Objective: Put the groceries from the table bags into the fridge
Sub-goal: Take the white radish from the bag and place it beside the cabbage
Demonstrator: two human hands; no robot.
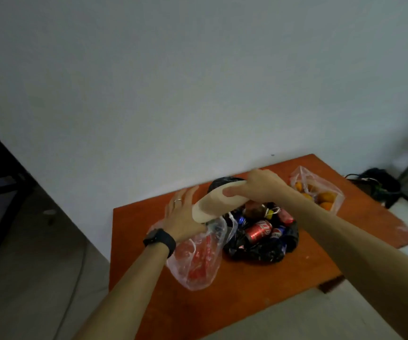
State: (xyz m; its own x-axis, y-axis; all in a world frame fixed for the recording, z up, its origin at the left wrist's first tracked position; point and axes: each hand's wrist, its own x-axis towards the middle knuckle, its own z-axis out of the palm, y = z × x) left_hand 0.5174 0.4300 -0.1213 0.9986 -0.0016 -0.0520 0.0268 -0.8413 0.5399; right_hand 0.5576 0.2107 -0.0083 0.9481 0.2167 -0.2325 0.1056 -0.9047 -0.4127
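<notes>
Biggest thing here is the orange-brown surface point(259, 290), carrying three bags. The black bag point(254, 251) in the middle lies slumped open, cans spilling from it; the clear bag point(198, 261) nearest the camera holds red items; a second clear bag point(325, 190) with oranges sits toward the far right corner. No fridge in view.

The right hand point(259, 187) is wrapped around a pale, beige cylindrical item point(212, 204), tilted above the black bag. The left hand point(181, 217) is spread flat, fingers apart, beside its lower end, gripping nothing as far as I can see.

Risks: that cylinder is held near one end, so it could tip or slip. Loose cans might roll toward the edge if the black bag gets tugged.

Writing: a red can point(258, 230) shows white script, too blurred to read. Blue cans point(275, 233) beside it, likewise unreadable.
</notes>
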